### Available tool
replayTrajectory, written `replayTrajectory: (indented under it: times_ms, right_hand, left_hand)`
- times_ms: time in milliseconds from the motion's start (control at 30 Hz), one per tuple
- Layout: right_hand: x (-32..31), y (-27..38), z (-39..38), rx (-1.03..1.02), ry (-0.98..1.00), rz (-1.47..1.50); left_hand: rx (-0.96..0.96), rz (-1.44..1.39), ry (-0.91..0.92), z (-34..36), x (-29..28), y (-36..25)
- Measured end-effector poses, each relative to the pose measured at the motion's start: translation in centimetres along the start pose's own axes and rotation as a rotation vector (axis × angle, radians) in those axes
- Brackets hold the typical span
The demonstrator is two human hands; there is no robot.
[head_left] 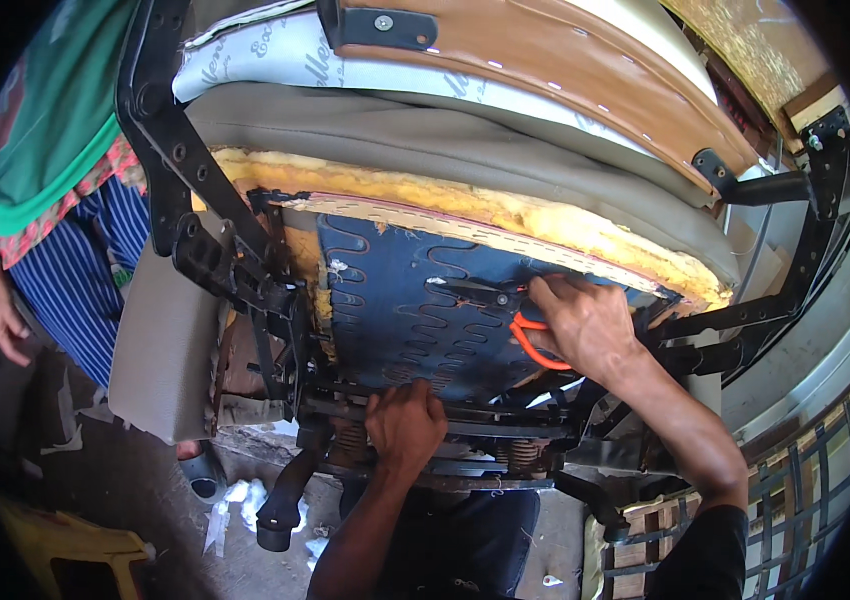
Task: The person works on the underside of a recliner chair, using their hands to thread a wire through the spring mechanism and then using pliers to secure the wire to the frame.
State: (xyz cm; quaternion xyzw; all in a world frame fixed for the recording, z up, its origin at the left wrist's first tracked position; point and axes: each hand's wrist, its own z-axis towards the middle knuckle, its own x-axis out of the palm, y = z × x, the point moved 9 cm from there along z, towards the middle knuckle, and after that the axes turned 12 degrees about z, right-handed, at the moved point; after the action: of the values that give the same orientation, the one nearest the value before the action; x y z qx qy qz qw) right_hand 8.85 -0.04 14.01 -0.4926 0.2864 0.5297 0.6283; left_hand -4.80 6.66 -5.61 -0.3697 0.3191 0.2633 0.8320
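Observation:
My right hand (580, 330) grips orange-handled scissors (530, 345), their dark blades lying against the blue backing sheet (385, 300) on the underside of an upturned seat. Wavy metal springs (445, 320) show on this sheet. My left hand (405, 425) is curled over a black metal crossbar (475, 428) at the seat's lower edge. Yellow foam (645, 260) and grey-brown upholstery (445, 140) run along the top of the seat, below a brown panel (535, 50).
Black brackets (200, 180) flank the seat. At left stands a person in striped trousers (75, 300), one hand (10, 330) hanging. A yellow plastic object (60, 545) is at lower left, white scraps (245, 500) lie on the floor, and a strapped frame (795, 500) is at lower right.

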Motion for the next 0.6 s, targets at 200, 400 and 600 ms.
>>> replayTrajectory:
  times_ms: [200, 400, 600]
  right_hand:
    - [0.6, 1.0, 0.6, -0.078, -0.039, -0.054]
    - [2.3, 0.0, 1.0, -0.072, 0.187, -0.004]
    - [-0.2, 0.5, 0.5, -0.066, 0.063, -0.008]
  left_hand:
    - [0.032, -0.013, -0.067, -0.4, -0.6, -0.6]
    - [0.078, 0.003, -0.095, -0.4, -0.9, -1.0]
    - [0.074, -0.01, -0.095, -0.4, -1.0, -0.4]
